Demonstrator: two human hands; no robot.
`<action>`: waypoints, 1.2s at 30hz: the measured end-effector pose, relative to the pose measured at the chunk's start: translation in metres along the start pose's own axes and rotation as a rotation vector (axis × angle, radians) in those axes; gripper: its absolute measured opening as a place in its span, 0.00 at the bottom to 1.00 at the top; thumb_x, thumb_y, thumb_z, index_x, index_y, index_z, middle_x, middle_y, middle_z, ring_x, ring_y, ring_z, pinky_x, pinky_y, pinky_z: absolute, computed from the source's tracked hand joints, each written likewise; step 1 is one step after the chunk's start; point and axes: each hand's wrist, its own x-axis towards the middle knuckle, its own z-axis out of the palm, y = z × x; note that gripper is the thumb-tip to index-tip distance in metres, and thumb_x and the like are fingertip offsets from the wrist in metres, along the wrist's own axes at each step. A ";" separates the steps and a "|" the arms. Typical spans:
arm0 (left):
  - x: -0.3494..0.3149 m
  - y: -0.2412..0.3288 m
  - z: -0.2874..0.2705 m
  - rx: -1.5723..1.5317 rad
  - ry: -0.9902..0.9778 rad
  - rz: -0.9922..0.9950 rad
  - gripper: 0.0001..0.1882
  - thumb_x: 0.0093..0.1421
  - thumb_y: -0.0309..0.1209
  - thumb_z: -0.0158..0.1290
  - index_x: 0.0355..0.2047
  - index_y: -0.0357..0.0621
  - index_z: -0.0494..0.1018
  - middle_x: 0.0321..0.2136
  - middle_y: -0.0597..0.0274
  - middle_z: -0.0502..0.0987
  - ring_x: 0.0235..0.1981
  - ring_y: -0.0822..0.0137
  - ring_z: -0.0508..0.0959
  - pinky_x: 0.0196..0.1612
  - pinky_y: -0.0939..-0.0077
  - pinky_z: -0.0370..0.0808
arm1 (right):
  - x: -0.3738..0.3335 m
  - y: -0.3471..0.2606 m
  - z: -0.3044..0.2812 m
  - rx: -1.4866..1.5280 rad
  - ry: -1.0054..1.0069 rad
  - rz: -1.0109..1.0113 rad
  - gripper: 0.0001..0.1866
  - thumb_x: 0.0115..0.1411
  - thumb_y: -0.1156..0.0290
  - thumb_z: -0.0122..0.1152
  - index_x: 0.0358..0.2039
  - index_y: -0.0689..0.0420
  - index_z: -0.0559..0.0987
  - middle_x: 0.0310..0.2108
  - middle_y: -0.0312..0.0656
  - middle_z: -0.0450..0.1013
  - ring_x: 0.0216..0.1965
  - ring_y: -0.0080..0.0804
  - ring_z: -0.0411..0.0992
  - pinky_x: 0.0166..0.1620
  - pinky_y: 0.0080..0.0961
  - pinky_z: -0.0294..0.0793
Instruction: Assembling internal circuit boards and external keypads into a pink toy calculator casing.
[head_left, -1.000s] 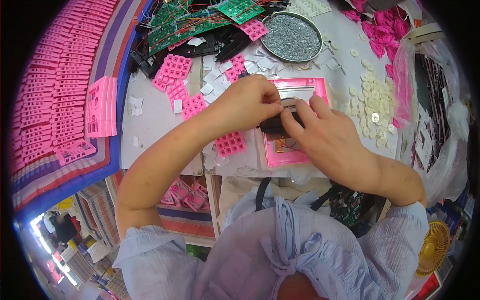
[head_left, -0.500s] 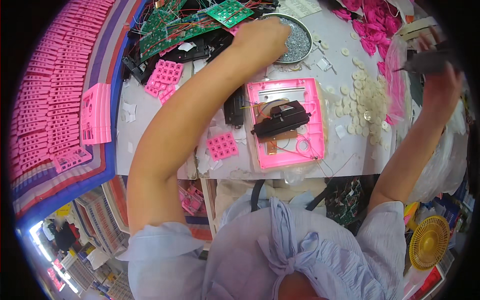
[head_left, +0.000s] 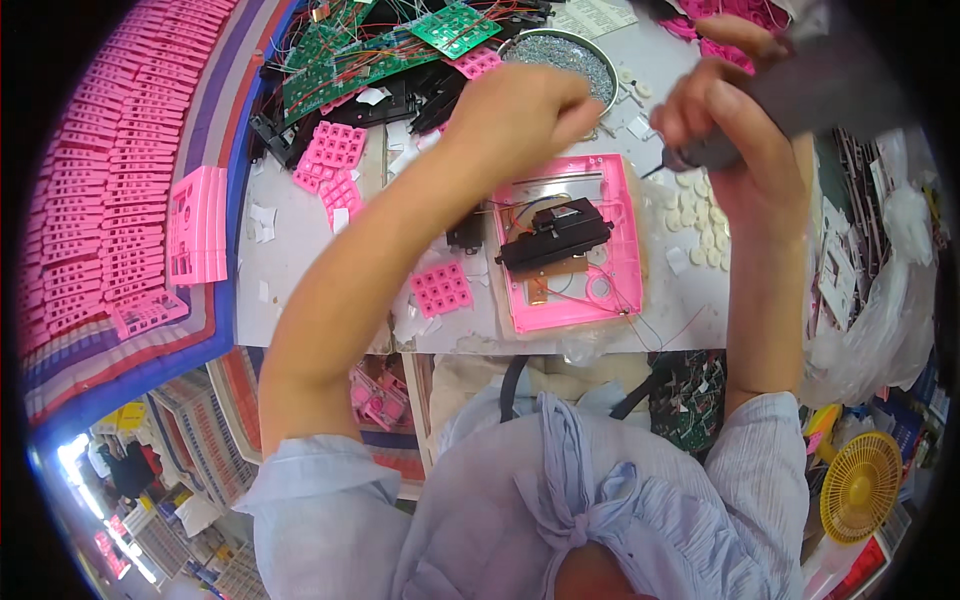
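Observation:
My left hand (head_left: 520, 115) hovers between a round tin (head_left: 605, 58) of small silvery screws and a pink plastic housing (head_left: 627, 240). Its fingers are pressed together; whatever they pinch is too small or hidden. My right hand (head_left: 735, 125) grips a dark electric screwdriver (head_left: 810, 85), blurred by motion. The driver's thin bit points down and left, above the housing's upper right corner. Open side up, the housing holds a black plastic mechanism (head_left: 560, 236), a brown board and thin wires.
Green circuit boards (head_left: 455, 30) with tangled wires lie at the back left. Pink keypads (head_left: 440, 288) and paper scraps surround the housing. White round discs (head_left: 705, 225) lie to the right, near plastic bags (head_left: 880, 290). Many pink parts (head_left: 110, 170) fill the striped surface at left.
My left hand has come out of the screw tin, moving nearer to the housing. My right hand has swung the screwdriver inward from the far right toward the housing.

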 end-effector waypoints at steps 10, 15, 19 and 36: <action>-0.127 0.070 0.013 -0.489 0.242 -0.131 0.09 0.57 0.21 0.60 0.39 0.40 0.79 0.34 0.56 0.82 0.31 0.58 0.83 0.33 0.70 0.79 | -0.043 -0.011 0.063 0.235 -0.075 -0.015 0.18 0.64 0.64 0.64 0.49 0.49 0.66 0.18 0.30 0.64 0.18 0.22 0.63 0.27 0.26 0.70; -0.134 0.070 0.020 -0.528 0.304 -0.081 0.09 0.56 0.20 0.61 0.38 0.38 0.79 0.35 0.54 0.83 0.34 0.57 0.84 0.36 0.69 0.80 | -0.046 -0.008 0.071 0.240 -0.097 -0.018 0.17 0.62 0.64 0.66 0.45 0.49 0.66 0.17 0.31 0.64 0.17 0.23 0.63 0.25 0.27 0.70; -0.131 0.074 0.017 -0.538 0.347 -0.077 0.07 0.55 0.19 0.61 0.35 0.37 0.78 0.32 0.54 0.82 0.31 0.58 0.83 0.34 0.70 0.80 | -0.049 -0.005 0.075 0.218 -0.073 -0.007 0.18 0.61 0.65 0.67 0.44 0.49 0.66 0.16 0.32 0.63 0.17 0.25 0.63 0.24 0.28 0.70; -0.145 0.048 0.024 0.132 0.236 -0.167 0.25 0.43 0.44 0.69 0.40 0.50 0.76 0.34 0.69 0.77 0.36 0.65 0.73 0.44 0.62 0.59 | -0.039 0.053 0.065 -0.070 -0.105 -0.117 0.15 0.62 0.71 0.62 0.42 0.55 0.65 0.19 0.37 0.65 0.18 0.25 0.62 0.26 0.29 0.69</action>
